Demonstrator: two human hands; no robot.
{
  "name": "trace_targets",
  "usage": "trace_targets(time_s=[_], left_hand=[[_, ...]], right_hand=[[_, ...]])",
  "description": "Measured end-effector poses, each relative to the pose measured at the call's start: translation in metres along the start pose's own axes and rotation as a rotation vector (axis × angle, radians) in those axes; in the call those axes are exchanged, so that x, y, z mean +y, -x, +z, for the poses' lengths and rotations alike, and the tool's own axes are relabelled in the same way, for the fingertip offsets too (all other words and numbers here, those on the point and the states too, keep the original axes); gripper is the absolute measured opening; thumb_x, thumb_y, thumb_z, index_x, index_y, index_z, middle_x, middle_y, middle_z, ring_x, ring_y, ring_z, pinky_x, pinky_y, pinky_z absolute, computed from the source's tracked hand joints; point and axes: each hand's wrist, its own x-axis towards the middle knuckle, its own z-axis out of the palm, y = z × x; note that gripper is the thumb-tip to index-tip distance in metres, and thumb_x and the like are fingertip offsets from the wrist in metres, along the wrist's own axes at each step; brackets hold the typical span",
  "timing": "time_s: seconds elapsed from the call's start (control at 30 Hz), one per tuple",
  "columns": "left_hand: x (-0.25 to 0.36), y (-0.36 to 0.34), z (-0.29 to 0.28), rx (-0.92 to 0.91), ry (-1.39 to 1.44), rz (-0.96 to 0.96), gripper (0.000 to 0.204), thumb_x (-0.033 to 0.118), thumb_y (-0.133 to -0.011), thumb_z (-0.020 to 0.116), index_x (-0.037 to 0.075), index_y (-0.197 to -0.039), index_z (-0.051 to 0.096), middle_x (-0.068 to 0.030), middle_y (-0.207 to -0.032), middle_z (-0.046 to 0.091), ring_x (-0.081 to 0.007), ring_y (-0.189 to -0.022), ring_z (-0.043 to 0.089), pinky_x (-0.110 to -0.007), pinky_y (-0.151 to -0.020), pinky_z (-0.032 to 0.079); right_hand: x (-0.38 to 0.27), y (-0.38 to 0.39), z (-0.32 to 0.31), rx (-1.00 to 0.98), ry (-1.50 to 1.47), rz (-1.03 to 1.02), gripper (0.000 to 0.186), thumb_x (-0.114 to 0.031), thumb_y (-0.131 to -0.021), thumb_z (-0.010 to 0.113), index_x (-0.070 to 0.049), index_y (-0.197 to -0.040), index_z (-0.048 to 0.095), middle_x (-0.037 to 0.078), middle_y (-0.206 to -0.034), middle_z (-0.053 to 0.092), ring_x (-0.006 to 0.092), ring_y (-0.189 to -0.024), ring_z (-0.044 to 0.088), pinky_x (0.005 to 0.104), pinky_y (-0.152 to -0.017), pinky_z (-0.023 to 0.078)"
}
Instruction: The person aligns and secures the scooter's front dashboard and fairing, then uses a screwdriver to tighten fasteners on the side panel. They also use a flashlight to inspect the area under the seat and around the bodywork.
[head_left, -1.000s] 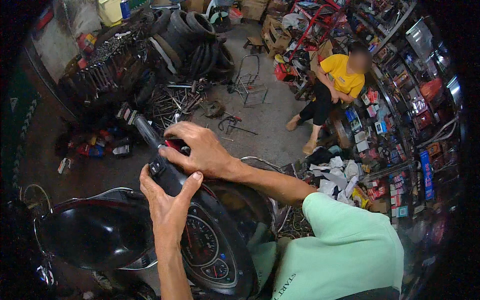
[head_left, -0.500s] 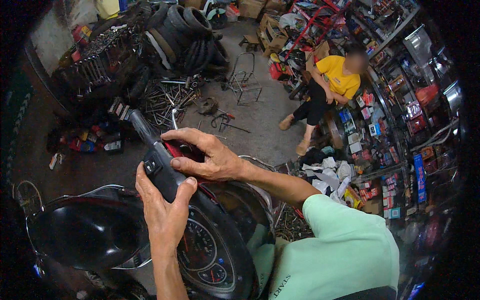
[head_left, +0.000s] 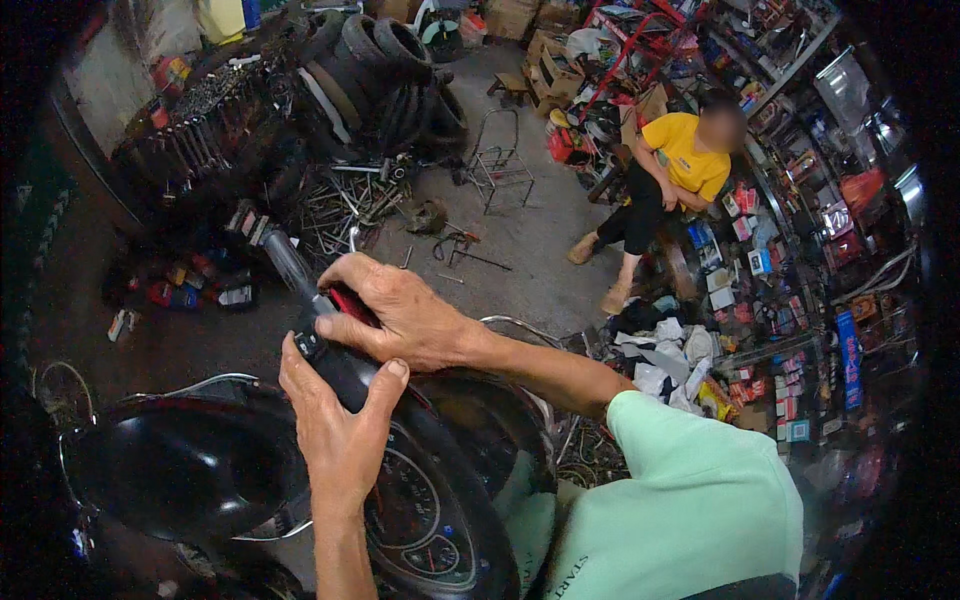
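Note:
A scooter's black plastic handlebar cover point(head_left: 346, 374), with a small switch panel on it, is between my hands. My left hand point(head_left: 340, 430) grips it from the near side, its thumb on one edge and its fingers on the other. Over the cover's far part lies my right hand point(head_left: 415, 315), closed round it with the thumb across the top and the fingertips hidden. A red part point(head_left: 352, 303) shows under the right hand. Beyond it, the dark handlebar grip point(head_left: 288, 264) sticks out. The round gauges of the instrument cluster point(head_left: 405, 500) sit nearer to me.
The black scooter seat point(head_left: 190, 465) lies to the left. Loose tools point(head_left: 350, 200) and stacked tyres point(head_left: 375, 75) are beyond the handlebar. A wire frame point(head_left: 500, 160) stands on the floor. A person in yellow point(head_left: 685, 160) sits by the crowded parts shelves point(head_left: 800, 230) at the right.
My right hand has slid a little left, its thumb now closer to the switch panel. My left hand stays round the cover. The whole view has shifted slightly.

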Motion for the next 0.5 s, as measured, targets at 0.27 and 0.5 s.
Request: trace_targets(time_s=[0.27,0.5], left_hand=[[0.014,-0.010,0.003,-0.010,0.068,-0.104,0.094,0.030,-0.062,0.075,-0.006,-0.132,0.024,-0.0275,-0.128,0.036,-0.0400,-0.117,0.041,-0.043,-0.099,0.035],[-0.011,-0.013,0.001,0.064,0.089,0.098,0.097,0.045,-0.067,0.075,-0.009,-0.130,0.027,-0.0307,-0.130,0.033,-0.0393,-0.122,0.038,-0.041,-0.102,0.032]], right_hand=[[0.012,-0.022,0.010,0.041,0.072,-0.036,0.046,-0.041,-0.096,0.035,-0.003,-0.106,0.057,0.018,-0.095,0.053,0.0351,-0.092,0.053,0.0427,-0.078,0.044],[0.034,-0.028,0.012,0.102,0.685,-0.437,0.030,-0.014,-0.083,0.052,-0.006,-0.112,0.054,0.015,-0.087,0.056,0.0330,-0.081,0.057,0.0393,-0.067,0.048]])
